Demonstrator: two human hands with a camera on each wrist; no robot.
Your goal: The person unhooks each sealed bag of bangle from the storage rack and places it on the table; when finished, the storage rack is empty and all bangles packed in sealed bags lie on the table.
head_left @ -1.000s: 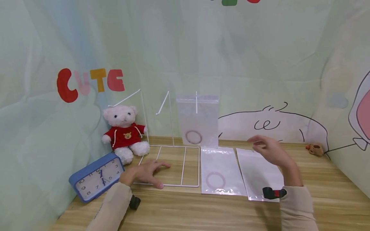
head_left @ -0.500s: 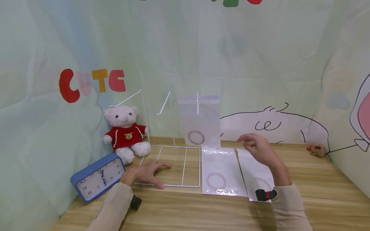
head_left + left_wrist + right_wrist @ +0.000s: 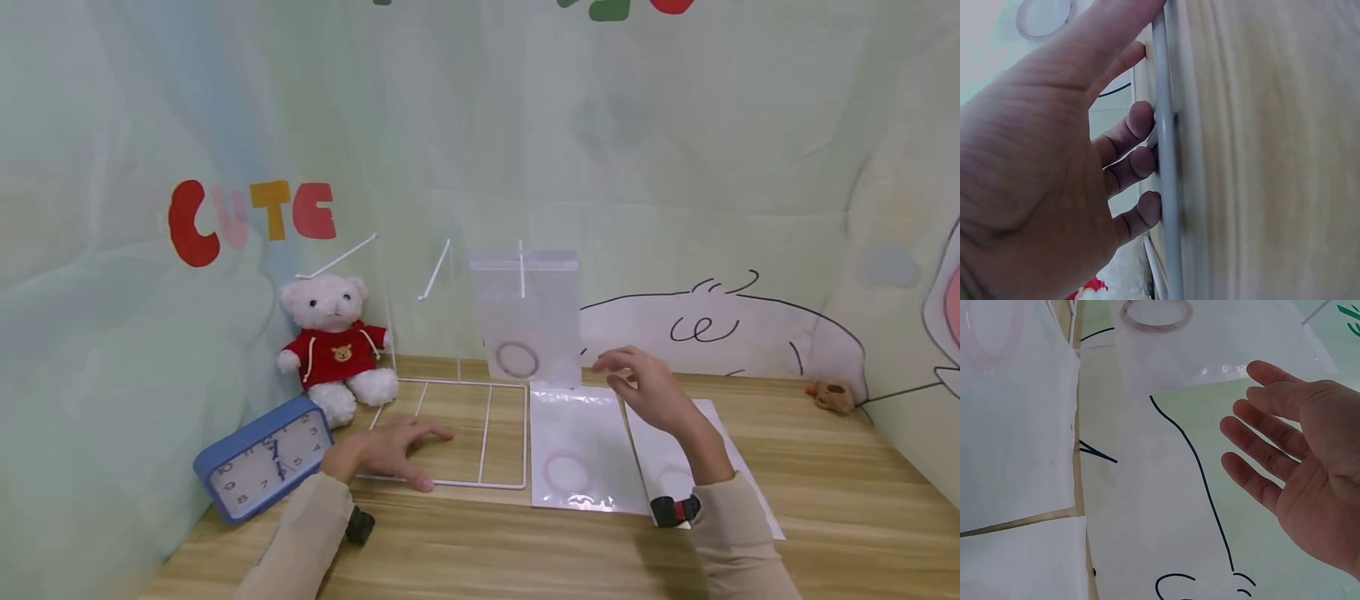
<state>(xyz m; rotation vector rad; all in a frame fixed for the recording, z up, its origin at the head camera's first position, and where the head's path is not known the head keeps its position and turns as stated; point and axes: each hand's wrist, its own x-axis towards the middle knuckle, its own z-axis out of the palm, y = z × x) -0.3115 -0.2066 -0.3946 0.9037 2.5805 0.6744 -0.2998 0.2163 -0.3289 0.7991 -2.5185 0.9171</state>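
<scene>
Wood-grained surface (image 3: pixel 465 550): one translucent plastic bag (image 3: pixel 547 317) hung, two white plastic bags (image 3: pixel 581 429) (image 3: pixel 663 454) lie unhung — my left hand (image 3: pixel 390 448) and right hand (image 3: pixel 648 390) grip nothing.

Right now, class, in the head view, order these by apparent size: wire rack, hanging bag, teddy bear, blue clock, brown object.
1. Wire rack, by overall span
2. Hanging bag
3. Teddy bear and blue clock: too alike to rank
4. Brown object
</scene>
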